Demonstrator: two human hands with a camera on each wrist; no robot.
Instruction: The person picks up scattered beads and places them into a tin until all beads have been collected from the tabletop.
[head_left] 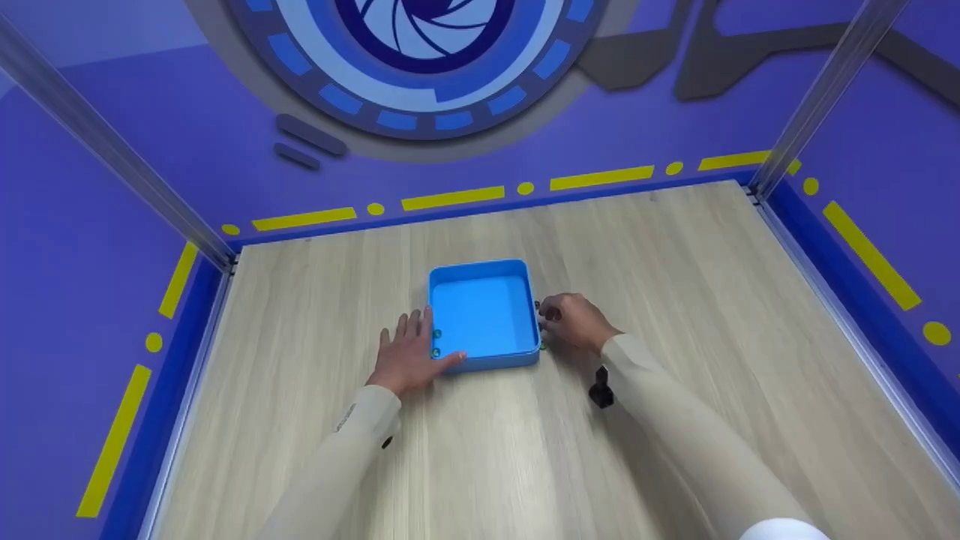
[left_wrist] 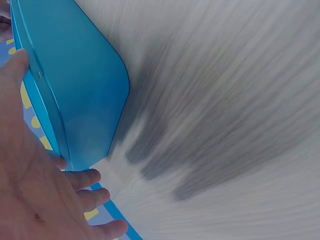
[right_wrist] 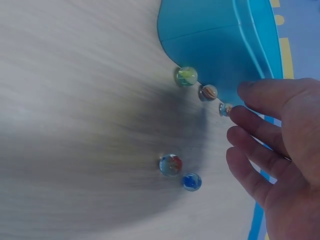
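Observation:
A blue square open box (head_left: 484, 307) sits on the wooden table. My left hand (head_left: 411, 356) steadies its near left corner, thumb along the front rim and straight fingers reaching past the left wall. Two greenish marbles (head_left: 436, 334) lie inside by that wall. Outside the right wall, my right hand (head_left: 576, 319) is lowered with loosely bent fingers. In the right wrist view, its index fingertip overlaps a small blue-and-orange marble (right_wrist: 226, 109), while the thumb stays apart. A brown-striped marble (right_wrist: 208, 92) and a yellow-green marble (right_wrist: 186, 76) line the same wall.
A red-and-blue marble (right_wrist: 170, 165) and a blue marble (right_wrist: 191, 182) lie on the table farther from the box. Purple panels (head_left: 450, 169) with yellow marks enclose the back and sides. Metal posts (head_left: 825, 97) stand at the back corners.

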